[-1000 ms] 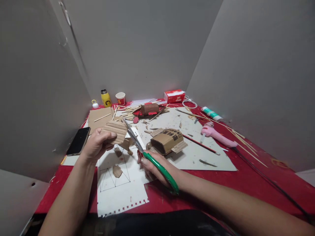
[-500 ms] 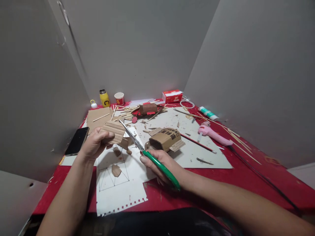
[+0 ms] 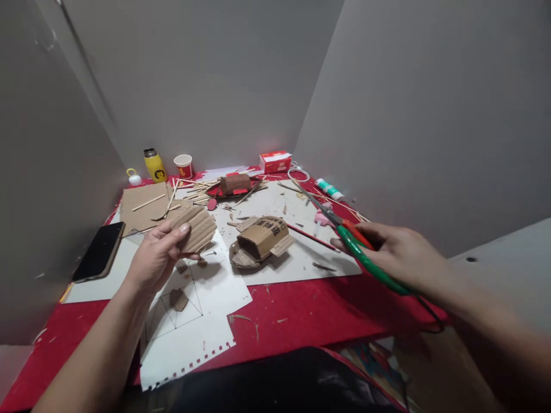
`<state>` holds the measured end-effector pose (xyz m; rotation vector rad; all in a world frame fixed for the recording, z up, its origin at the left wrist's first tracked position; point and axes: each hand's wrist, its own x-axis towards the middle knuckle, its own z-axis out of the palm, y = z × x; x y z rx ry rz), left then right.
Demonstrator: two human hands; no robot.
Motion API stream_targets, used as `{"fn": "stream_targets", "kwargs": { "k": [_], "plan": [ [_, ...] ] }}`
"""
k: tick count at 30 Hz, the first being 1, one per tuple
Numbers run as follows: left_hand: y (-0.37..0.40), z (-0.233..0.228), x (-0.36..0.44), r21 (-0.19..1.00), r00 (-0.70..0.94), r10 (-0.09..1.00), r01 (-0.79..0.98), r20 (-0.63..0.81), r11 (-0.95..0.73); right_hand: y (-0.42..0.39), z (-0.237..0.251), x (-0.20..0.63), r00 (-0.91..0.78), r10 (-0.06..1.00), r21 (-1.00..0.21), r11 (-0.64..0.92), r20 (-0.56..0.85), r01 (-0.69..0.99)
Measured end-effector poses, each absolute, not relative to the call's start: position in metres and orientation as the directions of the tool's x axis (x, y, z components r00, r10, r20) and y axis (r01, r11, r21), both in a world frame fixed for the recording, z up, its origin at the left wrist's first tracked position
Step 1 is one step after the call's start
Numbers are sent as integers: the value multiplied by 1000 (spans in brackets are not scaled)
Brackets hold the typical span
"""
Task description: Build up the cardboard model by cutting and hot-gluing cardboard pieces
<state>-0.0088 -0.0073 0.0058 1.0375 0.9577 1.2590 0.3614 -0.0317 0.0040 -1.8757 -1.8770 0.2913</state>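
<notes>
My left hand (image 3: 155, 259) holds a piece of corrugated cardboard (image 3: 197, 227) above the white paper (image 3: 189, 321) with pencilled triangles. My right hand (image 3: 398, 252) grips green-handled scissors (image 3: 349, 240) out to the right, over the table's right side, blades closed and pointing away toward the back. A small cardboard model (image 3: 259, 239) lies on the grey mat (image 3: 301, 261) between the two hands. Small cardboard offcuts (image 3: 178, 299) lie on the paper under my left hand.
A black phone (image 3: 99, 250) lies at the left edge of the red table (image 3: 301, 312). At the back stand a yellow bottle (image 3: 154, 164), a paper cup (image 3: 183, 166), a red box (image 3: 275, 161), wooden sticks (image 3: 198, 191), a glue tube (image 3: 329, 189). Grey panels enclose the table.
My right hand has swung the scissors away from the cardboard piece to the right side of the table. My left hand still holds the cardboard. The view has turned right.
</notes>
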Motion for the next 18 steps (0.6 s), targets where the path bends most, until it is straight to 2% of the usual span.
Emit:
{"fn": "stream_targets", "kwargs": {
  "k": [4,7,10,13,15,18],
  "plan": [
    [-10,1,5,961,146,989,-275,8,33,-27,-23,388,107,989,-128,-94,99,987],
    [-8,-2,11,977,184,983,-204,-27,65,-24,-34,390,96,992,5,-97,80,995],
    [-2,-3,17,985,241,969,-146,-60,97,-21,-44,393,-18,979,22,14,205,1000],
    [6,-1,22,987,305,950,-125,-62,105,-18,-57,404,-188,906,10,200,378,980],
    [12,1,24,989,334,941,-114,-53,96,-18,-63,411,-256,868,23,272,425,962],
    [21,4,28,995,398,916,-63,-50,82,-23,-56,409,-285,834,43,301,473,953]
  ]
}}
